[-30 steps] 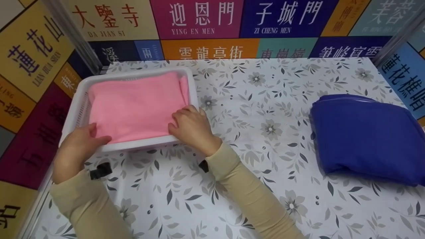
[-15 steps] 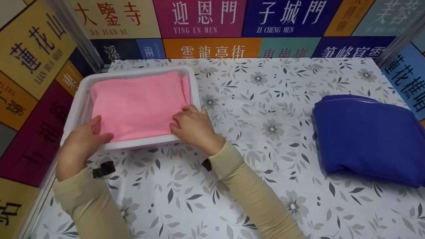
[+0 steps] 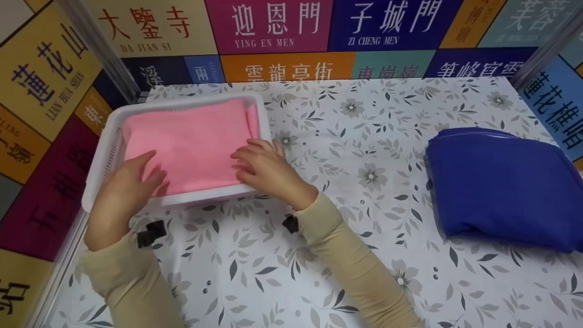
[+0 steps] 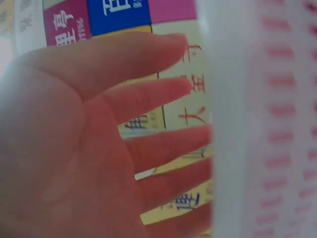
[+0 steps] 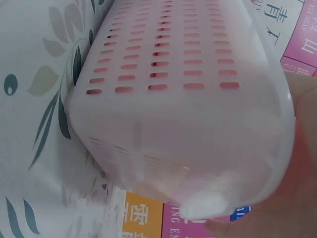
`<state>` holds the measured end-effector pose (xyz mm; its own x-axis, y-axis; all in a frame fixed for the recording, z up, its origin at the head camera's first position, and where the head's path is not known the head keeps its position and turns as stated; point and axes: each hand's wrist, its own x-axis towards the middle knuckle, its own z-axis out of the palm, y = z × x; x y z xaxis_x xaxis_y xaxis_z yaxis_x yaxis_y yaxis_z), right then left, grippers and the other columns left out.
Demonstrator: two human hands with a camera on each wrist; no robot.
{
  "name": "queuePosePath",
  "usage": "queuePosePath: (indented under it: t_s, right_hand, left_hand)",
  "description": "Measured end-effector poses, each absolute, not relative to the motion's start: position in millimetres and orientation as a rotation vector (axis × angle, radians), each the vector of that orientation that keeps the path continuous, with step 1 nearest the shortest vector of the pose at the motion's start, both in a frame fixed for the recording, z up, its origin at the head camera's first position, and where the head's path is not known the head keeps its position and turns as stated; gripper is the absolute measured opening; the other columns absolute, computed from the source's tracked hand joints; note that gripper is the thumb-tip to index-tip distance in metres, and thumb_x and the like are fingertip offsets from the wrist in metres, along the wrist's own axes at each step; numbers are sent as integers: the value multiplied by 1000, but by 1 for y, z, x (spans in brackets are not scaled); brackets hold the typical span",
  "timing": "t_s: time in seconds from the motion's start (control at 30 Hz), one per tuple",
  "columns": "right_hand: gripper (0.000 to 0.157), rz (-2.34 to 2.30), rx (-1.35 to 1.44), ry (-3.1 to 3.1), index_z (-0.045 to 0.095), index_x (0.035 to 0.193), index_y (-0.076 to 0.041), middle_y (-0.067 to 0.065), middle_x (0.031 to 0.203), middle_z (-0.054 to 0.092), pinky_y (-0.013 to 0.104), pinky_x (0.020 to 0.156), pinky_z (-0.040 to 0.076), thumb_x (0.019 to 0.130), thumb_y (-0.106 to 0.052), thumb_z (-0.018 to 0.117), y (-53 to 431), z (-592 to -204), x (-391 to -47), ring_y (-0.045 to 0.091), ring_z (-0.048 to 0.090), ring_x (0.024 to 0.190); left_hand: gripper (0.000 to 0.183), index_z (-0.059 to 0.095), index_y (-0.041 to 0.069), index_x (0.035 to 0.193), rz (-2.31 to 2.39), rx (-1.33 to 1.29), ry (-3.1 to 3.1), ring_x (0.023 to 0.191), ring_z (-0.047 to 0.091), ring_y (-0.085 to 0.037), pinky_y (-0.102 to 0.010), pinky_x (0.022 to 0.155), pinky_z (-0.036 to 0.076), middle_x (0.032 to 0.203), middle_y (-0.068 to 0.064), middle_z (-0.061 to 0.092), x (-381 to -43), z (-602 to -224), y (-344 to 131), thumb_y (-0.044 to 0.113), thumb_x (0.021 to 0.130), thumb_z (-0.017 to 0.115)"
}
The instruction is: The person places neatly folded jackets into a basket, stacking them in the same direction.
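Observation:
A folded pink cloth [image 3: 196, 146] fills a white plastic basket [image 3: 205, 193] with slotted walls at the left of the table. My left hand [image 3: 123, 189] is over the basket's front left corner, its fingers spread above the cloth. In the left wrist view, the straight, parted fingers of that hand [image 4: 99, 129] show beside the basket wall [image 4: 237, 124]. At the front right corner, my right hand [image 3: 271, 171] hovers with loosely bent fingers at the rim and the cloth's edge. The right wrist view shows mostly the basket's outer corner [image 5: 173, 119], hiding much of the hand.
A folded dark blue cloth bundle [image 3: 501, 191] lies at the right side of the table. Floral-patterned white covering [image 3: 346, 150] spans the tabletop. Panels with large printed characters [image 3: 282, 27] stand along the back and both sides.
My left hand has lifted from the front left corner and shifted right over the pink cloth, fingers more spread. My right hand's fingers have loosened and risen slightly. The basket stays in place.

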<state>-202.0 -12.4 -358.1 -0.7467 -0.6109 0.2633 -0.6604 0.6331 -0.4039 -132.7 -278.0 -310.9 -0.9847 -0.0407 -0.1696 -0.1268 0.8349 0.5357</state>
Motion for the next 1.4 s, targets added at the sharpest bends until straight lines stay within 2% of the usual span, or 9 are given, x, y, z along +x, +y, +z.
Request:
queuePosePath:
  t_s: [0.13,0.23,0.37,0.47,0.67,0.9,1.17,1.27,1.4]
  right_hand:
    - [36,767,1099,-2699,56,120,-20,-4,126,50,50,104,7,86,-31,58,-6,-353,-203,14,31,125]
    - [37,836,1078,-2625,56,120,-19,-2,133,42,42,106,10,85,-26,59,0,-348,-203,14,30,126]
    - [39,919,1063,-2518,56,120,-17,1,141,30,28,103,21,82,-18,61,8,-344,-202,14,32,124]
    - [38,943,1076,-2466,56,121,-15,0,142,27,25,101,24,83,-18,61,12,-341,-200,13,35,123]
    - [32,1001,1121,-2307,57,118,-11,4,136,37,24,101,26,88,-20,54,16,-333,-193,11,35,123]
    - [27,1074,1135,-2081,60,112,-7,4,120,53,24,97,33,87,-9,54,27,-326,-183,9,44,115]
    - [27,1012,1105,-2107,60,112,-8,2,117,55,25,94,36,86,-7,53,54,-327,-178,9,46,112]
    - [27,985,1094,-2145,60,114,-9,1,118,55,24,94,35,87,-8,53,70,-328,-177,9,46,112]
    - [28,944,1059,-2211,59,115,-11,0,119,53,24,94,36,87,-8,53,93,-331,-175,8,45,114]
  left_hand:
    - [71,23,16,142,883,-142,2873,123,31,-38,-57,96,23,140,-17,29,-133,-305,-266,56,86,40]
    - [70,28,18,141,871,-143,2912,124,31,-37,-58,96,23,140,-15,31,-134,-301,-257,58,85,40]
    - [61,32,18,139,859,-119,2957,122,33,-37,-58,95,24,137,-16,36,-135,-299,-247,52,88,39]
    - [52,35,18,138,842,-87,3000,119,36,-35,-57,95,26,134,-16,39,-135,-298,-242,43,92,38]
    - [48,38,19,136,808,-37,3043,119,38,-33,-56,95,27,134,-13,41,-134,-295,-236,39,92,40]
    - [39,44,17,132,828,100,3103,116,42,-31,-51,95,29,130,-10,46,-134,-294,-224,27,94,42]
    - [41,47,18,129,952,131,3207,122,37,-26,-48,99,25,130,-6,46,-134,-287,-216,34,92,45]
    - [41,49,17,128,1048,182,3205,116,44,-25,-46,95,32,127,-4,48,-132,-287,-211,36,91,46]
    - [38,51,24,125,1277,453,3016,108,50,-15,-39,89,40,122,6,52,-130,-285,-198,40,90,47]
